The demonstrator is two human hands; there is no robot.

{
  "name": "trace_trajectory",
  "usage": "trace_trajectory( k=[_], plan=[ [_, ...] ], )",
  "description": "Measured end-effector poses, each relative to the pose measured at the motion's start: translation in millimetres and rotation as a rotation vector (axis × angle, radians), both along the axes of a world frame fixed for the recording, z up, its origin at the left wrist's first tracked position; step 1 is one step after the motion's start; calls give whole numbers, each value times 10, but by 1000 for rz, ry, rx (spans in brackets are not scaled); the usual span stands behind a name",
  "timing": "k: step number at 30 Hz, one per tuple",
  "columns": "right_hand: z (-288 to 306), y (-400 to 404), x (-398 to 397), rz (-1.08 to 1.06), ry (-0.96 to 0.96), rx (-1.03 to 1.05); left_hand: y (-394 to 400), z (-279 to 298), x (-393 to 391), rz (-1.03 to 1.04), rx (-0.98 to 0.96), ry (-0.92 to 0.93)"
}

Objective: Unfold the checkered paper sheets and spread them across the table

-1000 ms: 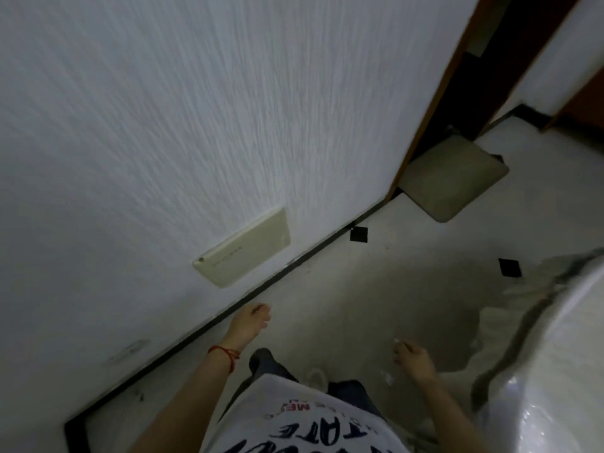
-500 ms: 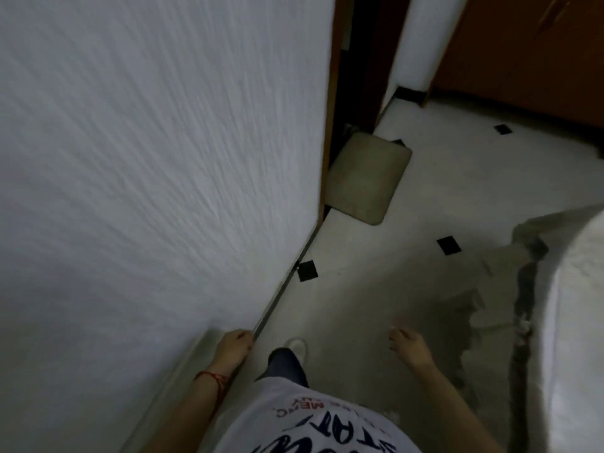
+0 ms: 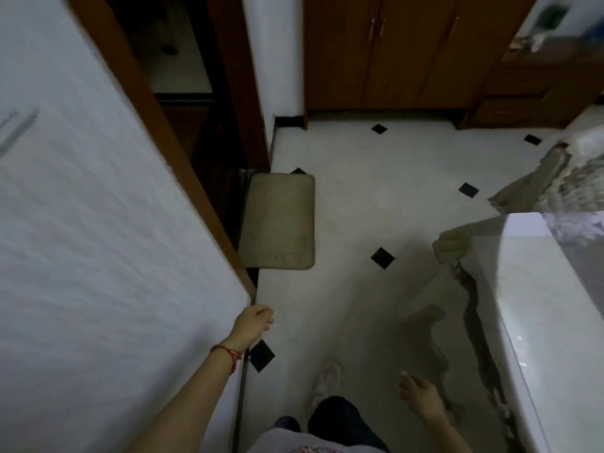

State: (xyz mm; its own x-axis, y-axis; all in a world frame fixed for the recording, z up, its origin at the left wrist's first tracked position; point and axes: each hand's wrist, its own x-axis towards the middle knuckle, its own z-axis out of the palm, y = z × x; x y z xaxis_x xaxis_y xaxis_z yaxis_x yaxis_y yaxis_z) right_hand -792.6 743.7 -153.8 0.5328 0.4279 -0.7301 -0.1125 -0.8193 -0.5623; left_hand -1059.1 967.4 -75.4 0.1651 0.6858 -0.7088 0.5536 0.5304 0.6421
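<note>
my right grip (image 3: 421, 395) hangs low beside my leg, fingers loose and apart, holding nothing. my left grip (image 3: 253, 323) is out in front of me by the corner of the white wall (image 3: 98, 240), fingers loosely curled with nothing in them; whether it touches the wall i cannot tell. a red string (image 3: 227, 353) circles that wrist.

no checkered paper sheets show anywhere here, so i cannot place them relative to either grip; they are out of view. to the right of my right grip runs a glossy white surface (image 3: 539, 322) with pale cloth (image 3: 428, 308) draped off its edge, possibly the surface meant for the sheets.

i judge the sheets will be light, thin and easy to tear or crease, so i would take them by a corner or a folded edge, pinching gently.

ahead of my left grip a beige mat (image 3: 277, 220) lies at a dark doorway; farthest off stand brown cabinets (image 3: 392, 50).
</note>
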Motion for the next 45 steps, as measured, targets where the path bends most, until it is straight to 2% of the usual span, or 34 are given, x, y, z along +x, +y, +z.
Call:
trace_trajectory(
  k=[3,7,16,23,27,32,37,45],
  plan=[
    [22,378,321,-6,24,27,389,-75,399,-53,-17,33],
    [339,959,730,1,25,124,705,-126,814,-79,-60,36],
    [597,1851,1383,-186,-77,217,1775,-252,1644,-237,-92,110],
    [632,2053,1431,-547,-89,182,2757,-226,2792,-644,-43,80],
    [707,2104,1412,-794,-135,165,3045,-53,3620,-919,27,35],
    [937,2087,1372,-1038,-251,246,2882,188,4417,-1191,76,-63],
    [1340,1951,1435,-1214,-393,319,2382,387,4854,-1412,103,-182],
    [1475,1199,1893,-1467,-533,285,1368,755,5482,-1601,139,-415]
  ],
)
